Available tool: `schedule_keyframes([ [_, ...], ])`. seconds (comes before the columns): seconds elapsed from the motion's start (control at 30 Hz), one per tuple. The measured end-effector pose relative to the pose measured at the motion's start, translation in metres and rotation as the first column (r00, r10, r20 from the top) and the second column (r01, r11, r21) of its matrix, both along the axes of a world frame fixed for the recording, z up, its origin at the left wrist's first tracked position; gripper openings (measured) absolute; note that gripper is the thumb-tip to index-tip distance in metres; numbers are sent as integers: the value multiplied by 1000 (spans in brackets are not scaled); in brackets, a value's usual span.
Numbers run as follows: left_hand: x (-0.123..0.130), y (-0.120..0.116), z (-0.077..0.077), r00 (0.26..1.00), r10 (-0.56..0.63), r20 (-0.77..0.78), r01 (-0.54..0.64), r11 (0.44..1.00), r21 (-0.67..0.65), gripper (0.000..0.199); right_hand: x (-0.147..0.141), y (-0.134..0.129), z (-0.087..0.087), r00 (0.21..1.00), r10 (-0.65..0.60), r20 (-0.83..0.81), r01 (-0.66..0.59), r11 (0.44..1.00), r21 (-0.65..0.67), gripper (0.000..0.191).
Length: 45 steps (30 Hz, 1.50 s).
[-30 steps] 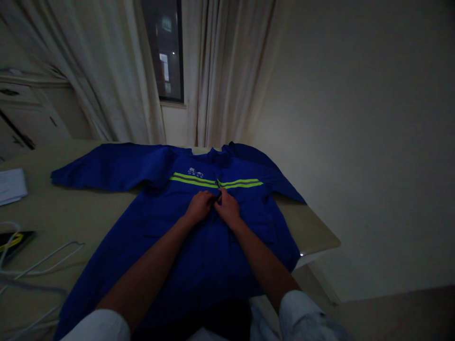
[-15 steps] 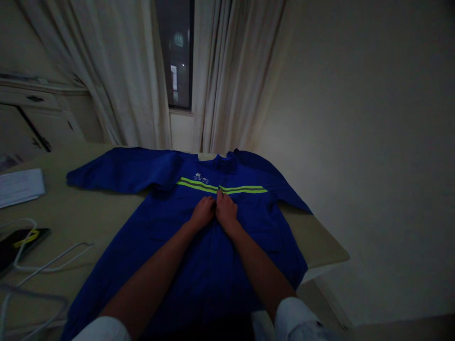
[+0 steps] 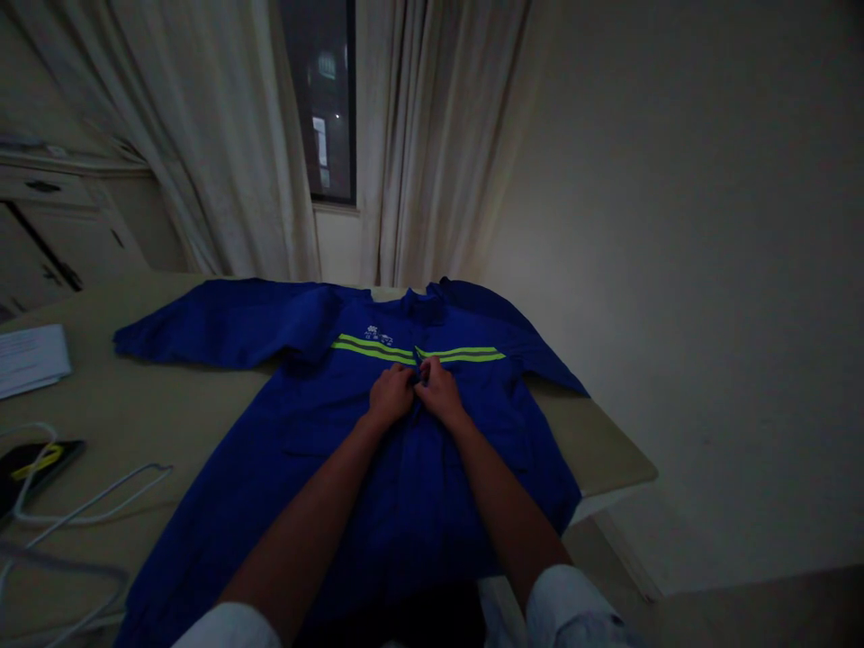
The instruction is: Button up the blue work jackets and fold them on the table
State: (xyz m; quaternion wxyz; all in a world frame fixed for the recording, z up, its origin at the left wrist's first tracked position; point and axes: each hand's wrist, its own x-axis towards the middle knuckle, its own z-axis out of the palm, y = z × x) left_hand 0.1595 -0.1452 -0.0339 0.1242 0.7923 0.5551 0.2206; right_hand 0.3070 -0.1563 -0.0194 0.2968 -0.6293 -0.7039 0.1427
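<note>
Drawn slightly apart since moments earlier, left hand (image 3: 391, 393) and right hand (image 3: 442, 391) seemingly pinch a blue jacket (image 3: 419, 477), which could slip if either grip slackens.

White papers (image 3: 32, 360) lie near a white cable (image 3: 67, 520), and curtains (image 3: 209, 135) flank a window (image 3: 328, 108)

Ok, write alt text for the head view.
A person's left hand and right hand pinch the front of a blue work jacket with yellow-green chest stripes, spread on a table. Papers and a white cable lie at left; curtains flank a window.
</note>
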Motion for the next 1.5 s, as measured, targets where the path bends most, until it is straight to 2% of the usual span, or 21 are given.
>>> schedule_keyframes([
  [0.13,-2,0,-6,998,-43,44,40,998,50,35,11,7,-8,973,58,-223,-53,998,30,35],
  [0.2,-4,1,-8,995,-43,91,40,999,35,32,11,7,-10,962,80,-260,-68,996,56,33],
  [0.37,-7,2,-5,991,-25,131,17,998,58,23,8,-1,-4,982,131,-139,-111,984,143,25],
  [0.6,-7,-1,0,993,-48,104,38,994,101,22,-2,-7,-2,997,-5,78,-10,982,188,24],
  [0.83,-7,-9,12,1000,-10,-15,12,993,117,26,-9,-6,-5,992,-90,87,73,981,179,27],
  [0.93,-7,-12,14,1000,-3,-2,4,994,110,25,-4,-3,-8,998,-56,34,49,982,185,25],
  [1.1,-7,-12,8,998,17,54,-24,993,119,27,5,0,-11,999,44,-14,-40,976,213,21],
  [1.3,-9,0,-3,994,-59,92,52,996,75,33,5,-3,-10,995,90,33,-95,975,203,21],
  [1.5,-12,11,-11,980,-80,181,67,995,75,33,1,-8,-4,996,6,86,-27,970,243,14],
])
